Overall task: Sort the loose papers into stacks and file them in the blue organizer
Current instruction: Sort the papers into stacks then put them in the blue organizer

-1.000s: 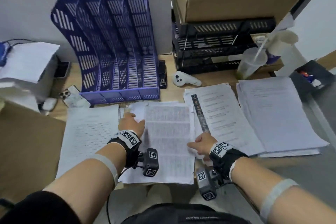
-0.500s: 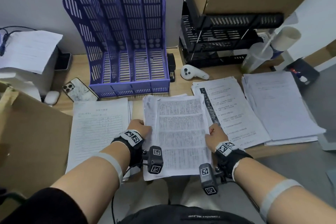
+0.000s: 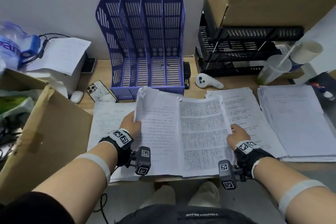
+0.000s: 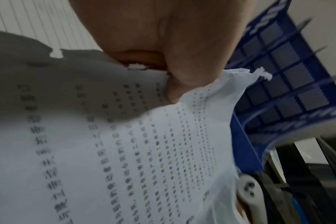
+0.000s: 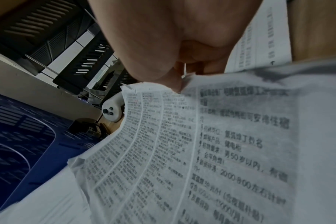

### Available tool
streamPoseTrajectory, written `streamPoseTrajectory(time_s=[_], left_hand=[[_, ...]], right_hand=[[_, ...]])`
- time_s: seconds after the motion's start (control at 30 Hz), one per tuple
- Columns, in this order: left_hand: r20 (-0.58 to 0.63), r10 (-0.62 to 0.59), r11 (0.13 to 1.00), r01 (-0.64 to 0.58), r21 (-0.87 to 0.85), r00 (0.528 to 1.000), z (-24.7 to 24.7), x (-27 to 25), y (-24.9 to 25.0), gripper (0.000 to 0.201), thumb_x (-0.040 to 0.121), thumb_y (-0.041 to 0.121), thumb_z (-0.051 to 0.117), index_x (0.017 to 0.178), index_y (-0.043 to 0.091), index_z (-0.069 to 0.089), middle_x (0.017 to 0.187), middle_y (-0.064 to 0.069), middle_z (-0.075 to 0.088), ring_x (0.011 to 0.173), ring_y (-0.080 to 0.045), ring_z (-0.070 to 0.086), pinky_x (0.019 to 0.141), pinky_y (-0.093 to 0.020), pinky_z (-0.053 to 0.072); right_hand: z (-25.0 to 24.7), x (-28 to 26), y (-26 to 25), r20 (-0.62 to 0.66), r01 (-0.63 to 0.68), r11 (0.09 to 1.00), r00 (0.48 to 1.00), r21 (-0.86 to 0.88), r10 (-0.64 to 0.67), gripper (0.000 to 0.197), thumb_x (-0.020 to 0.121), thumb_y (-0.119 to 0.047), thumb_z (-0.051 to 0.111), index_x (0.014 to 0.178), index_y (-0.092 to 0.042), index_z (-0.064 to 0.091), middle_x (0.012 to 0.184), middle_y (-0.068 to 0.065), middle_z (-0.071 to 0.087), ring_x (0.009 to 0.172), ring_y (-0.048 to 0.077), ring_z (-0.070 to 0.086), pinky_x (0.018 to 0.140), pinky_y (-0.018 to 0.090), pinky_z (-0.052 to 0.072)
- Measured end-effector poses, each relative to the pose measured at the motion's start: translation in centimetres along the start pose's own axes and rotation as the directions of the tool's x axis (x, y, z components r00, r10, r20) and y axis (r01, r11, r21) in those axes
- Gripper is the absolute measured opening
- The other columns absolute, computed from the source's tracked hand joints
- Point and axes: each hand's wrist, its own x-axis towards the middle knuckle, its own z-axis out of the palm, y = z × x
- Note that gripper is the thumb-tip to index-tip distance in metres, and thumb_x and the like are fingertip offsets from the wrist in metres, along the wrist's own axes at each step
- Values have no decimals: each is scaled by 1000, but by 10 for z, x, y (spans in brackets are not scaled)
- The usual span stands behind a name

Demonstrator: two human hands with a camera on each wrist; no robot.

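The left hand point(image 3: 130, 122) pinched one sheaf of printed papers point(image 3: 157, 129), the right hand point(image 3: 236, 135) another sheaf point(image 3: 201, 132), both raised just before the blue organizer point(image 3: 145, 45), whose four slots stood bare.

Both my forearms reach forward side by side, bare, each with a pale band below the elbow and a black wrist strap carrying a small camera block. My left hand point(image 3: 131, 121) grips the left edge of the sheaf of printed pages point(image 3: 181, 132), thumb on top and fingers curled beneath. My right hand point(image 3: 236, 135) pinches the sheaf's right edge the same way, thumb pressed on the top sheet, knuckles turned outward.
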Motion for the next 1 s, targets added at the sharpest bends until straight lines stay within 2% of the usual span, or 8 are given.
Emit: streamPoseTrajectory(time_s=[0.3,0.47,0.53,0.6,0.63,0.73,0.9,1.0], left_hand=[[-203,-87,984,52,-172,975,-70,-19,-12,33,95,8,50,127,9,59,115,-9,64,106,-28,60,91,-36,47],[-107,-72,953,36,-301,992,-53,26,-43,22,71,27,59,88,33,71,108,-8,74,100,-35,70,90,-57,55],[-45,-64,951,47,-305,997,-32,50,-59,24,68,29,60,86,38,71,106,-6,75,98,-34,71,88,-58,56],[22,-32,957,37,-287,999,-10,60,-63,28,63,34,63,89,40,71,107,-5,75,99,-34,71,88,-59,55],[54,-27,963,40,-265,998,0,53,-55,30,61,36,64,90,39,70,107,-6,75,99,-34,71,89,-59,55],[83,-26,988,38,-148,996,18,11,-13,22,80,24,68,101,22,65,108,-7,71,101,-31,67,93,-46,54],[139,-37,999,39,-13,990,41,-3,-1,29,91,22,65,117,11,59,106,-11,66,91,-34,62,76,-36,48],[152,-41,999,43,-13,988,48,-1,-4,27,95,16,59,120,8,61,114,-13,69,92,-30,63,79,-35,51]], right_hand=[[21,3,-29,44,-2,1000,999,-13,2,43,88,-7,48,130,-12,54,126,17,61,97,35,58,78,30,45],[28,-11,-55,-114,121,993,986,11,-119,40,89,-29,61,123,-9,59,124,14,63,111,33,60,96,39,47],[24,-26,-67,81,124,950,985,288,-153,45,90,-45,61,120,-11,60,116,10,65,103,27,63,92,39,50],[22,-44,-74,395,-31,885,902,465,-176,56,85,-58,61,122,-16,58,114,4,65,100,21,65,88,38,54],[19,-53,-75,448,17,897,862,441,-237,59,80,-59,66,123,-19,57,116,-2,65,102,18,64,89,36,53],[19,-61,-62,373,294,926,852,238,-367,57,82,-32,75,133,-23,51,127,-8,61,110,12,58,91,27,44],[16,-61,-33,269,268,936,906,230,-326,41,88,-17,68,128,-19,60,128,-2,65,114,17,61,100,30,46],[14,-57,-19,263,218,969,934,115,-241,37,93,-22,61,129,-13,59,129,0,64,120,21,59,105,31,43]])
